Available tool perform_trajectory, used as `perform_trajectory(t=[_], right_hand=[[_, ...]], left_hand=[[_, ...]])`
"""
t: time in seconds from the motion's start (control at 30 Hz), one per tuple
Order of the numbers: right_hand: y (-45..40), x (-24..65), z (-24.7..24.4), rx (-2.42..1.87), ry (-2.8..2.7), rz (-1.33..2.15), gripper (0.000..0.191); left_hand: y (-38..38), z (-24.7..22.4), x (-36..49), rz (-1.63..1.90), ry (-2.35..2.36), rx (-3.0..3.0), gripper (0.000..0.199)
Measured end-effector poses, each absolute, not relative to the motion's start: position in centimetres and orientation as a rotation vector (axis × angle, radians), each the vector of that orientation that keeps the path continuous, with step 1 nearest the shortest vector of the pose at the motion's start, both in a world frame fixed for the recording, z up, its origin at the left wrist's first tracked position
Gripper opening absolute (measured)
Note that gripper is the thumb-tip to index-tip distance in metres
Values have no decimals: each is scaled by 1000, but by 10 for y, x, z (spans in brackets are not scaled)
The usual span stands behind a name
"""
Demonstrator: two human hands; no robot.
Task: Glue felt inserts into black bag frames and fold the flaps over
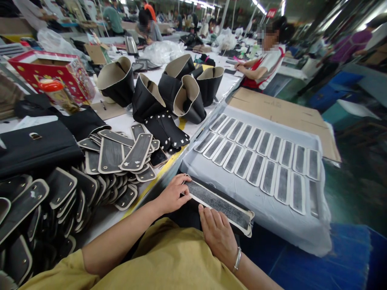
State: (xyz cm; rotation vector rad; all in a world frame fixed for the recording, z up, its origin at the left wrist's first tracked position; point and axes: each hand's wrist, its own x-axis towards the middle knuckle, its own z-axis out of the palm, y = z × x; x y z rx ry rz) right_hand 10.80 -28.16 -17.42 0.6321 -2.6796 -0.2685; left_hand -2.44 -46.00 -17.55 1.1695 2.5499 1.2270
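A grey-sheeted bench (217,177) carries rows of white-bordered strips (268,177); the white table (117,121), black tubes (148,100)

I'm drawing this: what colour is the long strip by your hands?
The long strip is dark grey with an off-white border, best seen in the head view.

Strip lights (283,8) hang above long white worktables (221,61) and a blurred floor (353,183), seemingly dark green.

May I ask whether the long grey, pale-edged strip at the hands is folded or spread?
Spread: the long grey strip shows its face from the left hand to its crumpled end.
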Motion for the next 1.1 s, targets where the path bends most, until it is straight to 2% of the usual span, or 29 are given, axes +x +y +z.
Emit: perform_trajectory(t=[0.3, 0.53, 0.77, 1.1], right_hand=[[-288, 100, -175, 631, -2708, -196, 40], [-291, 96, -178, 636, -2726, -170, 40], [-294, 88, -179, 657, -2693, -184, 40], [-308, 74, -178, 692, -2750, -119, 43]], left_hand=[[-462, -174, -27, 1231, 2529, 1170, 8], [-474, -181, -31, 1406, 2475, 1028, 3], [-479, -177, -37, 1247, 2530, 1188, 5], [-470, -175, -29, 1260, 2587, 1102, 9]])
